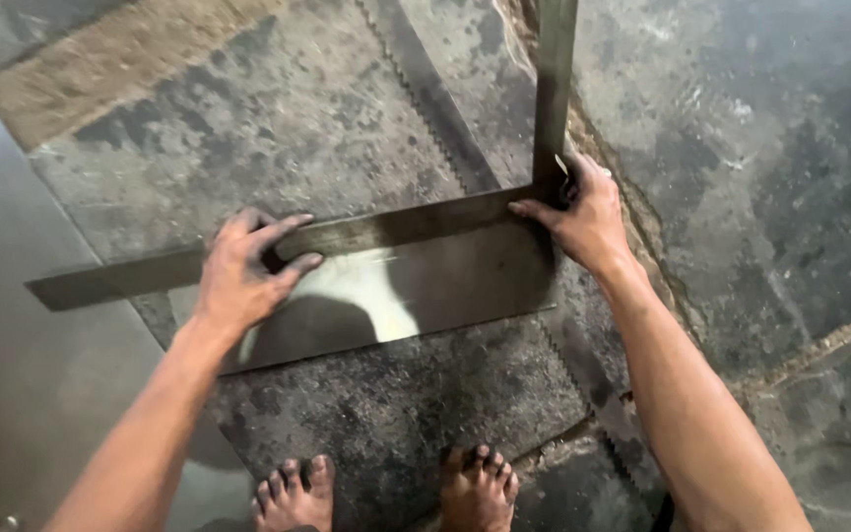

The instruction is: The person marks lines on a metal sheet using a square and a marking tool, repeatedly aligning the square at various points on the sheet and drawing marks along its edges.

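Observation:
A large dark steel square (416,225) lies across a flat metal sheet (445,281) on the stained floor. Its long arm runs left to right; its other arm (553,89) runs away from me toward the top of the view. My left hand (243,274) presses down on the long arm left of centre, fingers spread over its edge. My right hand (583,217) grips the corner where the two arms meet and holds a small pale marker, mostly hidden by the fingers. A shiny worn patch (366,296) shows on the sheet between my hands.
A long toothed saw blade (435,108) lies diagonally under the sheet and continues toward the lower right (603,394). My two bare feet (386,493) stand at the sheet's near edge. A smooth grey surface (22,374) borders the left; rough dark concrete (770,197) fills the right.

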